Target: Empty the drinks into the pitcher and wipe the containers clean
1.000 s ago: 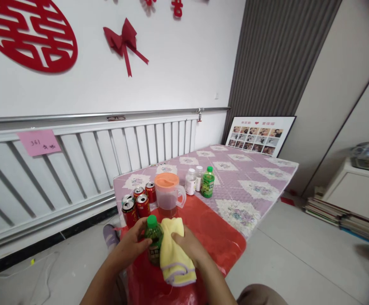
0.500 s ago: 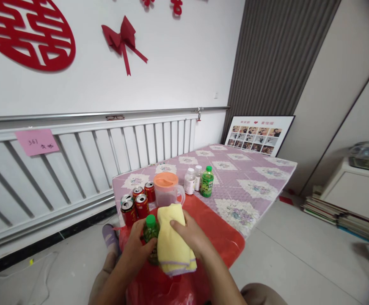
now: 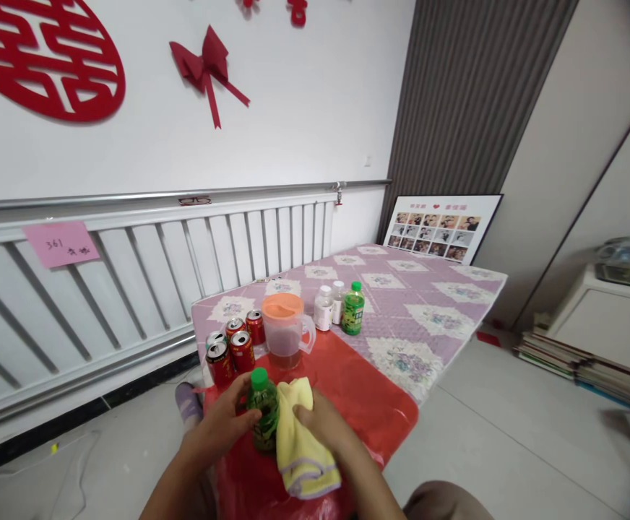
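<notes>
At the lower centre of the frame, the left hand (image 3: 222, 425) has its grip closed round a small green bottle (image 3: 264, 410) with a green cap. The fingers curl over the bottle's left side and the thumb lies across its front. The bottle stands upright on a red sheet (image 3: 361, 401) that covers the near end of the worktop (image 3: 434, 314).

The right hand (image 3: 321, 425) pinches a yellow cloth (image 3: 300, 442) in its grip and presses it against the bottle's right side. The cloth's lower end hangs loose below the hand.

Just behind the bottle stands a clear jug (image 3: 285, 338) with an orange lid, holding some dark liquid. To its left is a cluster of red cans (image 3: 232, 347). Further back, on the purple patterned cover, two white bottles (image 3: 324, 309) stand beside a second green bottle (image 3: 353, 309).
</notes>
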`<state>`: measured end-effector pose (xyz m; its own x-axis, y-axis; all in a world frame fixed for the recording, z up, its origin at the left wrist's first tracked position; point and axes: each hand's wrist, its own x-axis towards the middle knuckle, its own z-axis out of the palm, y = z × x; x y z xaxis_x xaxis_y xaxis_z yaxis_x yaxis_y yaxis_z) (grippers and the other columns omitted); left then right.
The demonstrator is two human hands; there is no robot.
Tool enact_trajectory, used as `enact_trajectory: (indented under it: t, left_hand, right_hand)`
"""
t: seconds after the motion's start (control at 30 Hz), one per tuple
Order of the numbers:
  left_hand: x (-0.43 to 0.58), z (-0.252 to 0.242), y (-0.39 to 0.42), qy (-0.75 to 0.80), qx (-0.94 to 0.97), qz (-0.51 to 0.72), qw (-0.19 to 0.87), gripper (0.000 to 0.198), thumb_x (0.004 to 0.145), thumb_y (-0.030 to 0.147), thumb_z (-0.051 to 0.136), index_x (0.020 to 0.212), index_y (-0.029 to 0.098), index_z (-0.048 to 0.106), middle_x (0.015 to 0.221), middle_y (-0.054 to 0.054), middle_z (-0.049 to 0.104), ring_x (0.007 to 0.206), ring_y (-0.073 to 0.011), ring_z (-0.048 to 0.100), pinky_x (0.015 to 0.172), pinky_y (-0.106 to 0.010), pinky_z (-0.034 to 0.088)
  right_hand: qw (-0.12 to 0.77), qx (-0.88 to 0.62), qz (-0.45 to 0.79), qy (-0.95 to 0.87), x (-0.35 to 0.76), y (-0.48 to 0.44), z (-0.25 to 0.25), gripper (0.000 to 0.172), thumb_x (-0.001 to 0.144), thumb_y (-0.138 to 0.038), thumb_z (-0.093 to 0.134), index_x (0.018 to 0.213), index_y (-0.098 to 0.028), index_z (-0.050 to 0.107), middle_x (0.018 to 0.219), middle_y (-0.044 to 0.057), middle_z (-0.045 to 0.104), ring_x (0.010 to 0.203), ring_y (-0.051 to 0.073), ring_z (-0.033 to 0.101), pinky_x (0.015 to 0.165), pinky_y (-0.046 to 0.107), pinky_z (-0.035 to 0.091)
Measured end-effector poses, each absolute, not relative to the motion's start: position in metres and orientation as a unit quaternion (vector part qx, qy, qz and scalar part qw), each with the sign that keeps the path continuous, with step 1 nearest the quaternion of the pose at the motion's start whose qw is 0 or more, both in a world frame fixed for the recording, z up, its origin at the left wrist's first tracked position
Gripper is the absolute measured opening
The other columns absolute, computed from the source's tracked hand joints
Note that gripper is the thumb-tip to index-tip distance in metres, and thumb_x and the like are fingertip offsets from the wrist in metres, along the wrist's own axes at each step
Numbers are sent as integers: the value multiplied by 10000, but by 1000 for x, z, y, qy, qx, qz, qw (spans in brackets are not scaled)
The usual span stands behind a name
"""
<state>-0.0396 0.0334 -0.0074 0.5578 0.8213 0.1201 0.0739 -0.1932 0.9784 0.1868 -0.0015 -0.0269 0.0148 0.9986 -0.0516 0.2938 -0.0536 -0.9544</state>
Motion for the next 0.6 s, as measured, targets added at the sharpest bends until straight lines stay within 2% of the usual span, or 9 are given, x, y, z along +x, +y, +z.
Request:
enact_trajectory:
  t: [0.07,0.2,0.3,0.37,0.47,0.6]
  left_hand:
    - [-33,-6,27,359,694,361,509,570,787,228,628,1326,226,444,1305,-86,573,1208,-260,541,1044,-426,424]
    - [-17,-6,15,460,692,425,360,537,700,281,687,1211,187,550,1231,-106,568,1194,-307,517,1048,-475,402]
    - [-11,-6,12,508,684,428,302,466,696,291,672,1142,183,590,1143,-98,573,1123,-300,542,1020,-481,419]
    - [-11,-5,14,495,692,419,316,420,709,278,656,1116,191,599,1117,-89,589,1099,-289,556,997,-464,440]
    - [-16,-2,19,448,690,409,394,503,713,259,669,1194,201,534,1191,-94,600,1101,-270,580,975,-432,469]
    - [-26,1,23,412,675,379,482,526,746,216,641,1239,216,456,1255,-97,601,1099,-247,607,940,-394,503]
  right_hand:
    - [410,-587,424,-554,189,-3,-26,294,695,-189,561,974,-173,653,1003,88,734,928,268,665,811,360,501]
    - [427,-581,420,-552,189,-3,-9,355,743,-246,572,1088,-168,612,1097,105,706,961,262,662,835,368,498]
    - [445,-561,437,-544,188,-2,13,397,793,-322,567,1167,-189,566,1116,88,699,967,252,668,812,367,516]
    - [469,-529,483,-516,186,-1,27,424,801,-365,578,1187,-194,547,1106,87,701,952,255,674,784,373,530]
    - [499,-480,556,-460,182,2,35,463,784,-391,605,1198,-195,533,1084,87,708,919,259,681,758,385,540]
    - [477,-487,554,-478,178,10,16,407,798,-394,573,1147,-184,570,1070,93,714,904,254,685,761,380,540]
